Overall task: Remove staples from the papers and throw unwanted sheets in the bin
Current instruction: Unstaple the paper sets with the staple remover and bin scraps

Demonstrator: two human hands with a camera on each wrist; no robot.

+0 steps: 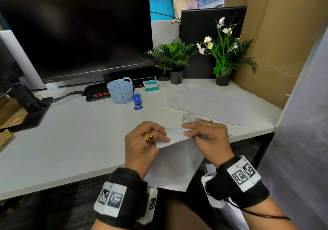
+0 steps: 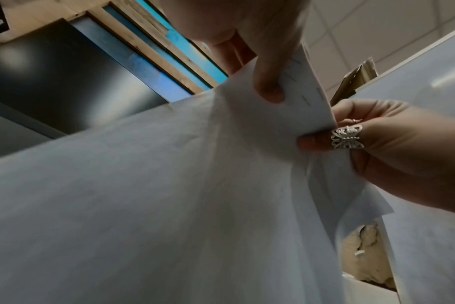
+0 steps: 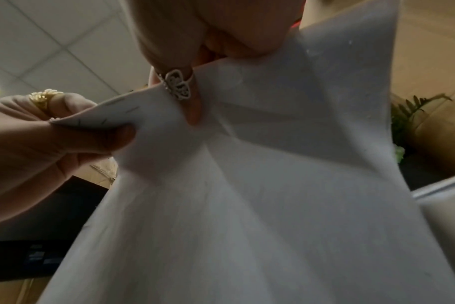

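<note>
A stapled bundle of white papers [image 1: 174, 167] hangs over the desk's front edge, held up by both hands. My left hand [image 1: 164, 136], wearing a gold ring, pinches the bundle's upper corner, thumb [image 2: 269, 86] underneath. My right hand [image 1: 186, 129] pinches the same corner from the right, its ringed finger [image 3: 181, 88] against the sheet. Several short staples [image 3: 104, 121] show along that corner strip. The papers [image 2: 169, 195] fill both wrist views. A light blue mesh basket [image 1: 120, 90] stands by the monitor's foot.
A blue stapler [image 1: 137, 101] lies beside the basket, a small staple box [image 1: 150, 85] behind it. More sheets [image 1: 209, 102] lie at the desk's right, with a pale grey object [image 1: 192, 117] at their near edge. Two potted plants [image 1: 174, 59] and a monitor [image 1: 76, 34] stand at the back.
</note>
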